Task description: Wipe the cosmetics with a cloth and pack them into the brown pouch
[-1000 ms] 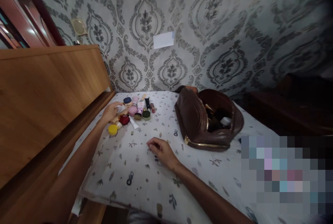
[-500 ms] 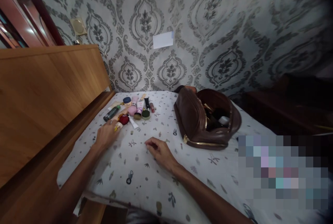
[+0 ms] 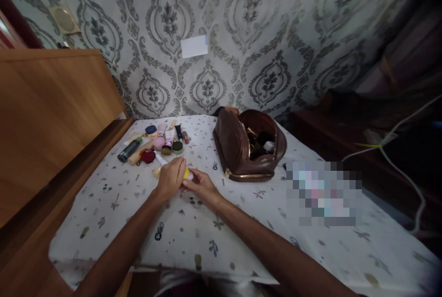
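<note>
My left hand (image 3: 172, 178) is closed around a small container with a yellow band and a whitish end (image 3: 188, 174). Most of that container is hidden by the fingers. The fingers of my right hand (image 3: 203, 185) close on its whitish end from the right. A pale cream shape (image 3: 156, 172) shows past the other side of my left hand; I cannot tell if it belongs to the same container. Just beyond lie a white tube (image 3: 160, 159) and a dark red round item (image 3: 148, 156).
Farther left is a group of cosmetics, among them a dark bottle (image 3: 130, 150), a blue-lidded jar (image 3: 151, 131) and a pink round item (image 3: 159, 143). A brown bag (image 3: 235, 142) stands unzipped at right. A wooden panel (image 3: 58, 117) borders the patterned sheet (image 3: 120, 223); a blurred patch covers something at right.
My left hand has moved right from the cosmetics, bringing the yellow-banded container to my right hand. Both hands now meet on it. The camera view has shifted toward the right.
</note>
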A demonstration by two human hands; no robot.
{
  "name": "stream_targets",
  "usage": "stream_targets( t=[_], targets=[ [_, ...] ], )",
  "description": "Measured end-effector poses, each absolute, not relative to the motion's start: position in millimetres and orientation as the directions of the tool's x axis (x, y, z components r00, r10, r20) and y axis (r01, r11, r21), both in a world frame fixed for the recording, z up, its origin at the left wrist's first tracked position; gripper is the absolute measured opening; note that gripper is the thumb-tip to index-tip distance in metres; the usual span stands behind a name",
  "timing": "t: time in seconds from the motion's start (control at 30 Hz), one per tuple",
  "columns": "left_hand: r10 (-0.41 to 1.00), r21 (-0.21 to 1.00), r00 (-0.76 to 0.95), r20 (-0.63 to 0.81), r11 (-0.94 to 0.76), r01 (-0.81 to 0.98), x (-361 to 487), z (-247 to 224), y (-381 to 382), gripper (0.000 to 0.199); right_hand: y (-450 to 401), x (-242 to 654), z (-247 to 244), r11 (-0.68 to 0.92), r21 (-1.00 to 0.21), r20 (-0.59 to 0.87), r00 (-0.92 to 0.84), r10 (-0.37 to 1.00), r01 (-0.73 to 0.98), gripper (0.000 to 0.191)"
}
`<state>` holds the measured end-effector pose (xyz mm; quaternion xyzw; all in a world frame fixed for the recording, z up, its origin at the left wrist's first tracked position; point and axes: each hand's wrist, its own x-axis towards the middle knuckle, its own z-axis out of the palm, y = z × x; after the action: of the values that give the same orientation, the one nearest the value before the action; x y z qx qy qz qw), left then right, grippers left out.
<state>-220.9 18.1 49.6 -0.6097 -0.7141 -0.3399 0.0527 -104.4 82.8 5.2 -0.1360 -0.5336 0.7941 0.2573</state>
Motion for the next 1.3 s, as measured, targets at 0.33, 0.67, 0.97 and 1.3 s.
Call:
stream_targets(
  t=[0.33,0.67,0.97,1.3],
  targets=[
    [0.74,0.41,-0.349,0.575,0.109,0.906,-237.6,40.9,13.7,0.042,80.4,-102.8,9.7,-0.543,-0.787,-0.08,-0.824,0.56,-0.293,0.038],
    [0.938,0.328,-0.32,0.133,0.263,0.907,-274.9,52.0,-3.8,0.036,96.8,-98.9,13.5,-0.689,-0.619,-0.157,-0.8,0.58,-0.378,0.027],
    [0.838,0.239,-0.429,0.337,0.365,0.9,-280.0,39.8,0.6,0.034,93.5,-98.2,16.7,-0.669,-0.656,-0.114,-0.831,0.545,-0.349,0.03],
    [0.635,0.354,-0.182,0.751,-0.154,0.923,-253.0,42.3,2.5,0.028,88.6,-102.2,13.1,-0.55,-0.769,-0.08,-0.804,0.59,-0.327,0.038]
  ],
)
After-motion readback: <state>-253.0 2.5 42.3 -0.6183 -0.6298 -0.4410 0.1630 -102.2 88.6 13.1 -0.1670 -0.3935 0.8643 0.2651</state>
